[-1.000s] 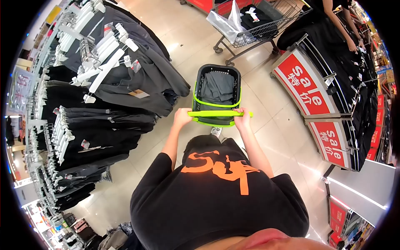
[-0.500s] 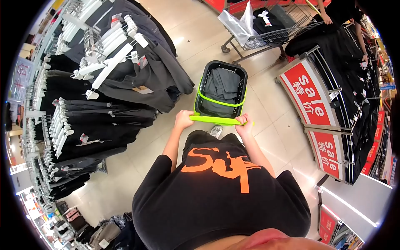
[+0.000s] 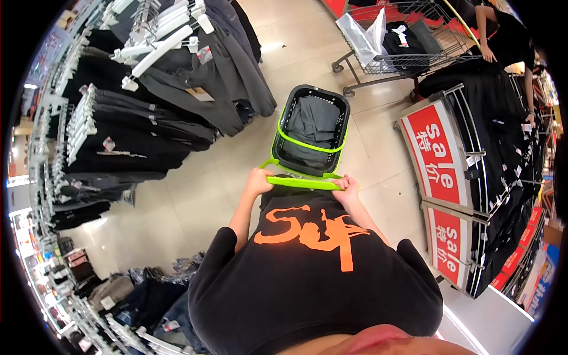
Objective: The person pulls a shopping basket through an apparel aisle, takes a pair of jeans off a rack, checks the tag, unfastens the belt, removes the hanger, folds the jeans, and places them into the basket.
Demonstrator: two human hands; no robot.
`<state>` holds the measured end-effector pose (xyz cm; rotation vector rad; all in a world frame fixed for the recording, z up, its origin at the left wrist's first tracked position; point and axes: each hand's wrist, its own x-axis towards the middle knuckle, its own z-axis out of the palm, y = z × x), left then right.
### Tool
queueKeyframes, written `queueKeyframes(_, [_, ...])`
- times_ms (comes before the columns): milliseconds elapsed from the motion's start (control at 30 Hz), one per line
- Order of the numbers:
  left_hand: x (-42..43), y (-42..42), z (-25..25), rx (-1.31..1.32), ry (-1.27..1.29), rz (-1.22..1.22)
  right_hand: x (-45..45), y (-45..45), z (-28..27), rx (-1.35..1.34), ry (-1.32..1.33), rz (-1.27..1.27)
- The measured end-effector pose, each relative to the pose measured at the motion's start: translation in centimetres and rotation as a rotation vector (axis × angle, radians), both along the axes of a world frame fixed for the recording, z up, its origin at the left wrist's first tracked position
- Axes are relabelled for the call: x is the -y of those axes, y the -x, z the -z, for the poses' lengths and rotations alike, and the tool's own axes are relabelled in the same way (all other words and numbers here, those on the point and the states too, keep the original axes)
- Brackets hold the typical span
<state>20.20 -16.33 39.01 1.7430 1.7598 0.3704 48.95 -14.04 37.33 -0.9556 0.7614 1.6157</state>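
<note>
A black shopping basket [image 3: 345,109] with green trim stands on the floor in front of me. Folded dark grey clothing [image 3: 313,121] lies inside it. My left hand [image 3: 258,182] is closed around the left end of the basket's bright green pull handle [image 3: 302,183]. Gripping the right end of that bar is my right hand [image 3: 347,191]. The bar is close to my body, in front of my black T-shirt [image 3: 313,290] with its orange print. A thin green loop [image 3: 305,144] lies across the basket.
Dark trousers [image 3: 219,77] hang from white hangers [image 3: 163,53] on the left. A rack with red sale signs [image 3: 435,154] and black clothing stands right. Ahead right is a metal cart [image 3: 408,62] holding bags, with a person's hand [image 3: 488,53] beside it. Jeans [image 3: 154,296] are lower left.
The green handle has come closer to my body, widening the gap between it and the basket. The view has turned slightly, and the cart appears further right. Both hands keep their grip.
</note>
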Motion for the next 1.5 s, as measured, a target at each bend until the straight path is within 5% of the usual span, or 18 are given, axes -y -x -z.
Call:
queueKeyframes(400, [11.7, -15.1, 1.1, -0.007, 0.010, -0.233, 1.7, -12.6, -0.5, 0.037, -0.117, -0.330])
queueKeyframes(733, [6.6, -20.2, 1.6, -0.028, -0.004, -0.141, -3.7, -17.5, -0.5, 0.068, -0.150, -0.349])
queueKeyframes(1033, [-7.1, -13.5, 3.0, -0.039, 0.005, -0.250, -16.4, -11.8, 1.8, -0.136, -0.293, -0.316])
queueKeyframes(1500, [-35.2, -1.6, -0.3, -0.062, -0.147, -0.383, -44.4, 1.4, 1.6, -0.072, -0.215, -0.259])
